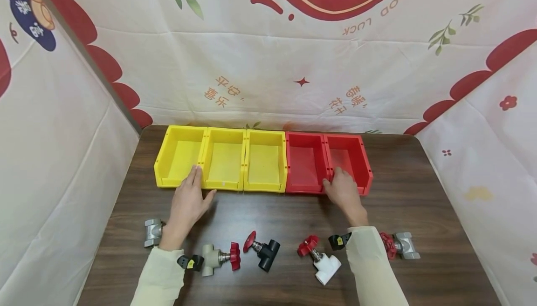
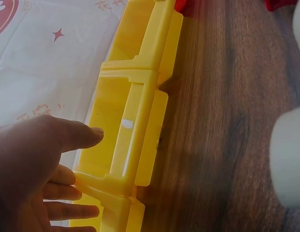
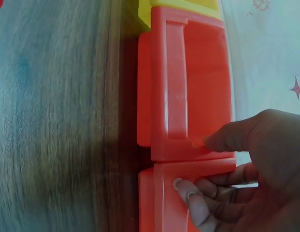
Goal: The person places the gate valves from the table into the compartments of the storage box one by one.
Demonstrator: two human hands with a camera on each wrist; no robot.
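Currently, both hands are at the row of bins along the far edge of the surface (image 1: 260, 215). Left hand (image 1: 187, 202): spread, fingers extended and thumb held well out; grips nothing. Its fingertips lie at the divide between the left and middle of three yellow bins (image 1: 264, 187), thumb over the middle one; whether skin meets plastic cannot be confirmed. Right hand (image 1: 345, 193): partly closed, straddling the adjoining walls of two red bins (image 1: 305, 189), thumb on the rim of the left one, fingers curled into the right one, pinching the walls between. Containers: yellow toward the left corner, red toward the right, set side by side; inner floors visible, plain-coloured. Middle yellow bin carries a white mark (image 2: 126, 124) on its front lip. Nearer the near edge, left to right: a metal fitting (image 1: 153, 233) toward the left edge, partly behind the left wrist; a beige valve (image 1: 209, 257), a black valve (image 1: 267, 254) and a white valve (image 1: 327, 266), each with a red handle; a metal valve (image 1: 404, 245) toward the right edge, partly covered by the right sleeve (image 1: 373, 266).
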